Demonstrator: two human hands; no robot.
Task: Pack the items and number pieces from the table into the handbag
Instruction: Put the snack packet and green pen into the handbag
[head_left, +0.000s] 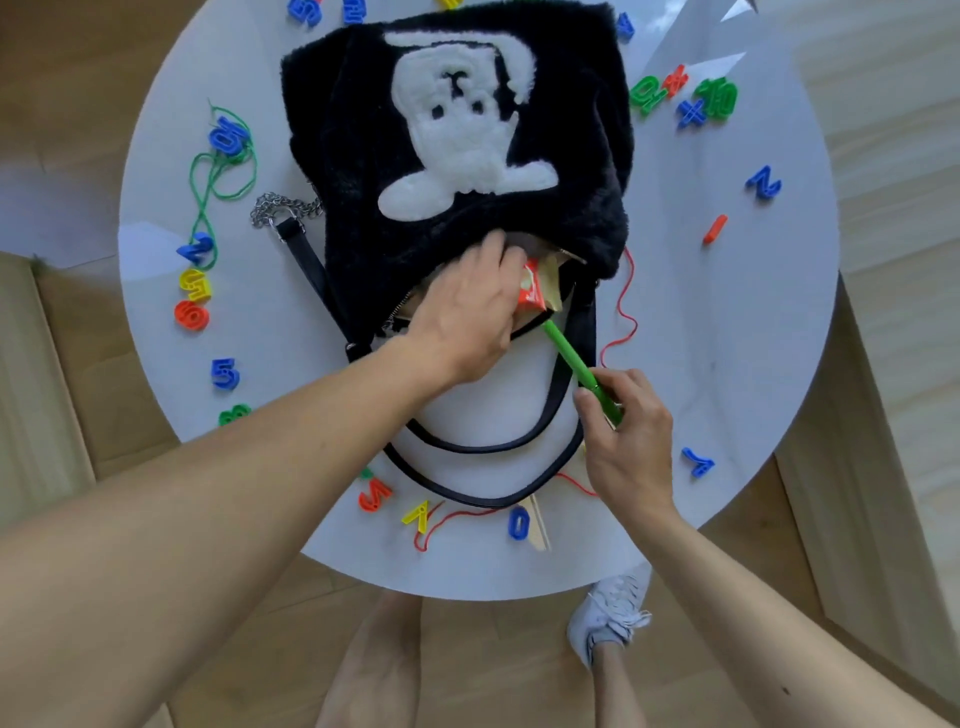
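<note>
A black fluffy handbag (457, 140) with a white figure lies on the round white table (727, 322), its mouth facing me. My left hand (467, 317) grips the edge of the opening, next to a red snack packet (532, 293) sticking out of the bag. My right hand (626, 447) pinches a green pen (576, 364) whose far tip points into the opening. Coloured number pieces lie all around the bag: a red six (192, 315), a blue five (225, 373), a blue zero (518, 522), a red one (715, 228).
The bag's black straps (467, 457) loop toward me, and a metal chain (275, 205) lies at its left. Green string (223, 171) and red string (623, 312) trail over the table. A wooden stick (540, 525) lies near the front edge. My shoe (608, 613) is below the table.
</note>
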